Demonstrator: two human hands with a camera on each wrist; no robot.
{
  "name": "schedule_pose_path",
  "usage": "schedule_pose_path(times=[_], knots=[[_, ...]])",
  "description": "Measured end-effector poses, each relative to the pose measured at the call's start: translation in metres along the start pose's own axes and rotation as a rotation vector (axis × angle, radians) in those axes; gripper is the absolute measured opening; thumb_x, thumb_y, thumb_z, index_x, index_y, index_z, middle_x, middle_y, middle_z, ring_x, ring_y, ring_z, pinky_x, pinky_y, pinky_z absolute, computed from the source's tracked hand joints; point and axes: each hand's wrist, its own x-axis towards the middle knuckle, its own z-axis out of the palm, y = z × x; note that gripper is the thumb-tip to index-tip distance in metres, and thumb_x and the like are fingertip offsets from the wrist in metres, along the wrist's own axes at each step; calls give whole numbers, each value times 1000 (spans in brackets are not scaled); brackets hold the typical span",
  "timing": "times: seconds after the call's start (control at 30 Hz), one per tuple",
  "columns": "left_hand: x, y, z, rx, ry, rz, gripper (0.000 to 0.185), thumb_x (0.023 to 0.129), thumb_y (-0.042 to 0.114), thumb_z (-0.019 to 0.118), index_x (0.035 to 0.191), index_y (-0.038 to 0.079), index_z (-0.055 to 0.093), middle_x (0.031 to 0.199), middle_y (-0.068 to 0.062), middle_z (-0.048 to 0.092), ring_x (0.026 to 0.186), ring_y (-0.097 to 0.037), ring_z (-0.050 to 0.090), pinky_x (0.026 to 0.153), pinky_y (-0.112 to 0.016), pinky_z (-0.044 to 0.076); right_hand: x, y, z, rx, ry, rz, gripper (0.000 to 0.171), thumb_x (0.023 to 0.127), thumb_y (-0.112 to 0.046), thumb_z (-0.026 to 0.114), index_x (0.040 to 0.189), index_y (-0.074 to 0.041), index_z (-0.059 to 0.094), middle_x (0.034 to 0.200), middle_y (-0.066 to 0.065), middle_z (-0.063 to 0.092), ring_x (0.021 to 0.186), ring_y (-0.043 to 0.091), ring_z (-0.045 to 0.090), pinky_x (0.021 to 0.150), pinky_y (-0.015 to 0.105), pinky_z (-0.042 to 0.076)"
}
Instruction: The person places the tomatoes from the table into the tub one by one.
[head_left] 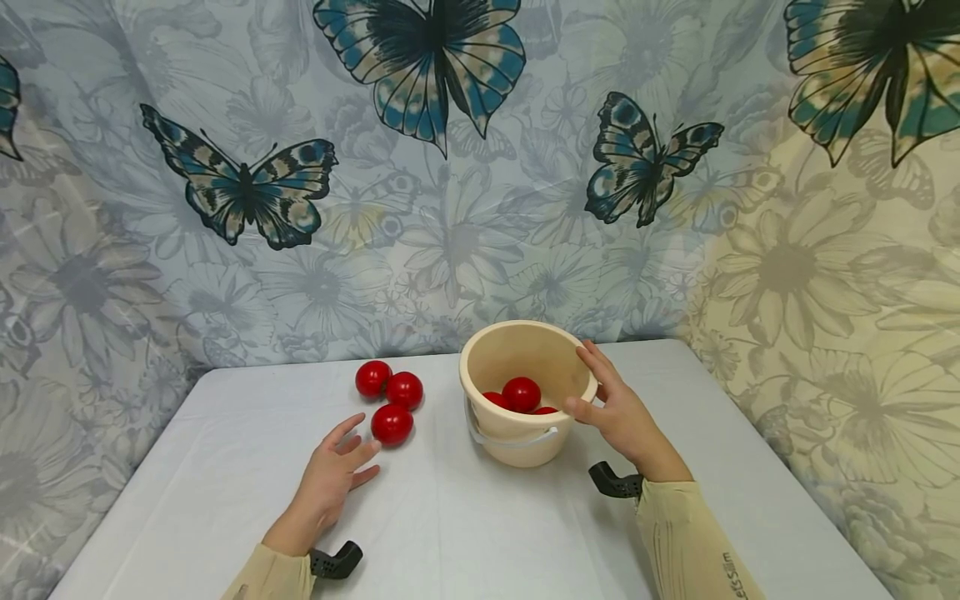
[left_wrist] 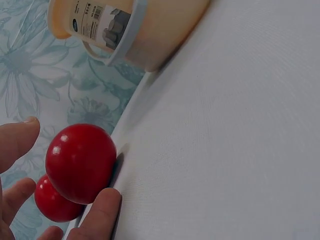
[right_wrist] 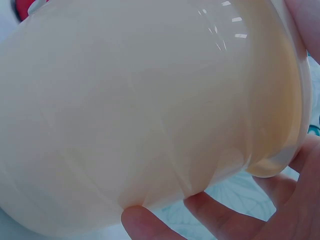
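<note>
With your left hand (head_left: 330, 479) spread beside the nearest red ball (head_left: 392, 423) on the table (head_left: 465, 533) and your right hand (head_left: 615, 412) cupping the bucket (head_left: 517, 446) rim, a careless nudge could roll that ball away.

The bucket (head_left: 525, 433) is a pale cream, with a greyish-white handle (head_left: 510, 439) lying across its front and a white label (left_wrist: 97, 22) printed in black and grey. The balls (head_left: 392, 423) on the table, at about ten o'clock from the bucket, are glossy red, as are the balls inside (head_left: 521, 393) it. The tablecloth (head_left: 465, 533) is plain white. The backdrop (head_left: 465, 250) is pale blue-grey with faded flower prints, turning yellowish toward three o'clock, and carries butterflies (head_left: 243, 187) in teal, black and cream. Both sleeves (head_left: 690, 542) are beige.
</note>
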Motion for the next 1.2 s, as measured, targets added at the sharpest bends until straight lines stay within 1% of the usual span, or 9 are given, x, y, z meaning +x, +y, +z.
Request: schedule_pose_path(times=[0.13, 0.33, 0.53, 0.8, 1.03, 1.2], knots=[[3, 0, 2, 12, -6, 5, 71, 93, 12, 72, 153, 15, 36, 158, -23, 18, 143, -38, 23, 91, -45, 54, 1, 0, 1, -10, 2, 5, 85, 92, -29, 74, 160, -20, 24, 165, -5, 7, 138, 45, 34, 91, 42, 54], [11, -1, 5, 26, -10, 13, 72, 93, 13, 73, 154, 17, 35, 158, -24, 17, 142, -39, 26, 91, -45, 54, 1, 0, 2, 33, -5, 22, 86, 92, -28, 75, 160, -19, 23, 165, -7, 6, 139, 45, 32, 85, 40, 57], [19, -3, 6, 9, -26, 13, 75, 92, 13, 74, 155, 17, 34, 159, -24, 16, 141, -40, 29, 90, -45, 55, 1, 0, 2, 35, -3, 22, 86, 92, -28, 75, 160, -20, 23, 165, -5, 6, 139, 45, 32, 84, 41, 57], [24, -4, 7, -22, -62, 15, 79, 91, 11, 75, 157, 18, 31, 161, -23, 13, 140, -42, 31, 90, -47, 54, 2, -1, 2, 29, -4, 21, 86, 91, -28, 75, 160, -20, 24, 165, -7, 6, 139, 44, 33, 85, 41, 57], [28, -2, 11, -4, -79, 17, 78, 92, 8, 72, 157, 21, 32, 162, -19, 15, 135, -42, 38, 90, -48, 54, 2, -1, 2, 9, 0, 22, 86, 92, -28, 75, 160, -20, 24, 165, -6, 6, 139, 46, 33, 85, 41, 57], [30, -2, 13, -18, -87, 16, 77, 92, 8, 72, 157, 21, 32, 160, -20, 20, 133, -42, 40, 91, -49, 54, 3, 0, 2, 7, 0, 22, 86, 92, -29, 75, 160, -21, 24, 165, -5, 6, 139, 45, 34, 84, 41, 57]])
